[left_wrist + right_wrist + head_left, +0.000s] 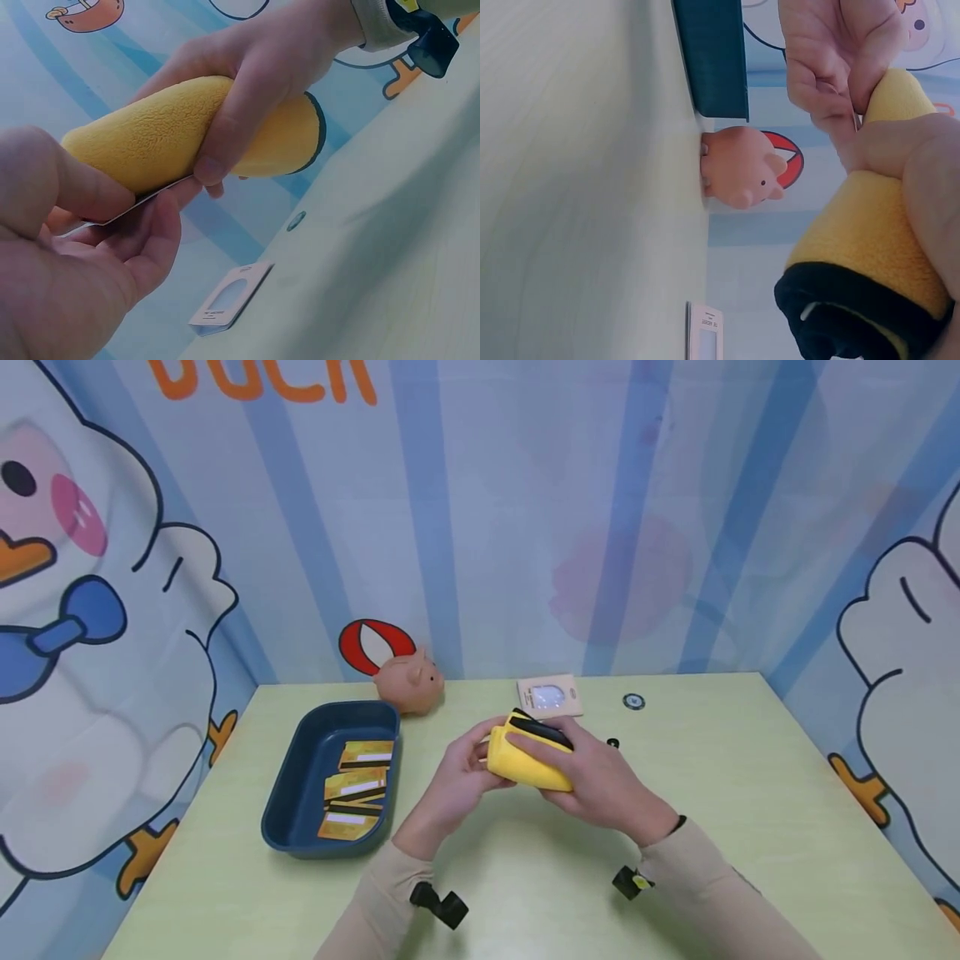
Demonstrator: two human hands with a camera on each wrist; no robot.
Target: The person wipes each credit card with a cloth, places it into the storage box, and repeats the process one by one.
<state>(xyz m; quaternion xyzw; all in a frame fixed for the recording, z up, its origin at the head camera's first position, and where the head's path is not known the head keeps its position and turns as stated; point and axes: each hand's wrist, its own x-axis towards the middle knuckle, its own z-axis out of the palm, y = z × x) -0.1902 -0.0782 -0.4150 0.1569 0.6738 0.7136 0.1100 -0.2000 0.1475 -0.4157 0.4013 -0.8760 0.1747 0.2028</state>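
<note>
Above the table my right hand (600, 777) grips a soft yellow plush piece (525, 760) with black trim, its thumb lying along the fuzzy side. The plush looks rounded like a roll in the left wrist view, and its black-edged end (847, 304) faces the right wrist camera. My left hand (461, 768) is at the other end of it. There the left thumb and fingers pinch a thin flat card (150, 198), seen edge-on along the underside of the plush. Most of the card is hidden by the fingers and the plush.
To the left stands a dark blue tray (279, 810) with several gold cards (356, 787) in it. A pink piggy bank (410, 682) sits behind. Farther right are a pale box with a window (550, 696), a round token (633, 702) and a small black object (613, 743).
</note>
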